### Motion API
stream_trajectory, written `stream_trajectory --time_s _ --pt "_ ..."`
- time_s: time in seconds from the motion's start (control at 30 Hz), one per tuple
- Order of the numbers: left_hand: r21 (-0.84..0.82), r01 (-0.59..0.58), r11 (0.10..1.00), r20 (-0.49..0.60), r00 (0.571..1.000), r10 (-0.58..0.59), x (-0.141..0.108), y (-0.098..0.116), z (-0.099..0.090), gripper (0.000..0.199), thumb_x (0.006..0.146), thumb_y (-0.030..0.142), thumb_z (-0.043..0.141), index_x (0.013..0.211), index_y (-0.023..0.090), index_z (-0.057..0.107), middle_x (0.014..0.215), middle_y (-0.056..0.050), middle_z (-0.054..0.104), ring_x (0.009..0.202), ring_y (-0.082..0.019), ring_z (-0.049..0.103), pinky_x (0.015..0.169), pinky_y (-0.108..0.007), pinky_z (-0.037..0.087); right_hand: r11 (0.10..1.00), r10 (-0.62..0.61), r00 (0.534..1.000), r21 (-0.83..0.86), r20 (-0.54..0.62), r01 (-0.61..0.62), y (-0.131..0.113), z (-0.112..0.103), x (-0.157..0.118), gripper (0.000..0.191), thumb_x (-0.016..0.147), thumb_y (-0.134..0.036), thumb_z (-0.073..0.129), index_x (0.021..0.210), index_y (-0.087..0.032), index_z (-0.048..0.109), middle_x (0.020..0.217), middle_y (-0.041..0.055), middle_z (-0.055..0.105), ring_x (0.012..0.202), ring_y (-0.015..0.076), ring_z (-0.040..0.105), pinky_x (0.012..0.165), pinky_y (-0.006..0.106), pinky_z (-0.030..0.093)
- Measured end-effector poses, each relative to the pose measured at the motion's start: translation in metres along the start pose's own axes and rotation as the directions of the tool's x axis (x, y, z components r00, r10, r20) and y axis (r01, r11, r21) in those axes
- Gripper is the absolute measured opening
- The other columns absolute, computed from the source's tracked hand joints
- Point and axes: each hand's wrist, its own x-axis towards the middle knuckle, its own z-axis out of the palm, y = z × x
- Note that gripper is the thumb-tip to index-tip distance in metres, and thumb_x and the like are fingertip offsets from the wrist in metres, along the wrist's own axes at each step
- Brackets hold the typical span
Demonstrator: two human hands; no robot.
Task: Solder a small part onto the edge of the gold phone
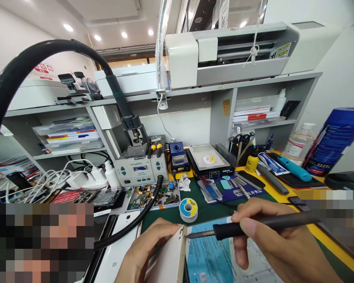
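Observation:
My left hand (146, 249) is closed around a white flat device (168, 262), stood up on its narrow edge. Small slots show near the far end of that edge. My right hand (273, 241) grips a soldering iron (228, 231) by its black handle, between thumb and fingers, pen-like. The iron's pointed metal tip lies at the device's edge beside the slots; whether it touches, I cannot tell. Under both hands lies a blue and white printed sheet (209, 255). Just beyond the device stands a solder spool (188, 210) with a yellow and blue label.
A black hose (135, 220) arches over the left side and crosses the bench. Behind are a grey soldering station (141, 169), a tray of small parts (153, 196) and a black heating plate (215, 173). A white phone (120, 239) lies left. Bottles and tools (252, 161) stand right.

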Motion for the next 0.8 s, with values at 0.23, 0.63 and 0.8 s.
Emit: stream_trajectory --time_s 0.23,0.63,0.8 --pt "0.029 -0.036 0.999 0.010 0.999 0.036 0.001 -0.006 -0.001 0.066 0.059 0.068 0.081 0.108 0.024 0.078 0.098 -0.009 0.072 0.094 -0.034 0.065 0.090 -0.045 0.050 0.999 -0.036 0.999 -0.035 0.003 0.036 -0.001 0.001 0.000 0.033 0.078 -0.049 0.082 0.076 -0.017 0.074 0.053 0.0025 0.070 0.043 0.0187 0.068 0.046 0.027 0.055" --pt "0.048 -0.060 0.997 0.024 0.998 0.059 0.000 -0.006 -0.003 0.061 0.063 0.063 0.081 0.111 0.026 0.078 0.101 -0.008 0.072 0.095 -0.033 0.066 0.090 -0.042 0.050 0.999 -0.032 0.999 0.003 0.009 0.032 0.000 -0.001 0.000 0.032 0.078 -0.048 0.084 0.073 -0.018 0.074 0.052 0.0014 0.070 0.043 0.0165 0.068 0.047 0.024 0.053" --pt "0.038 -0.080 0.996 0.031 0.996 0.079 -0.001 -0.022 -0.004 0.065 0.062 0.062 0.082 0.115 0.025 0.075 0.105 -0.009 0.071 0.100 -0.034 0.065 0.092 -0.043 0.050 1.000 -0.021 1.000 -0.019 -0.003 0.021 -0.001 0.000 0.000 0.032 0.076 -0.049 0.084 0.073 -0.019 0.074 0.052 0.0008 0.070 0.043 0.0162 0.068 0.047 0.024 0.054"
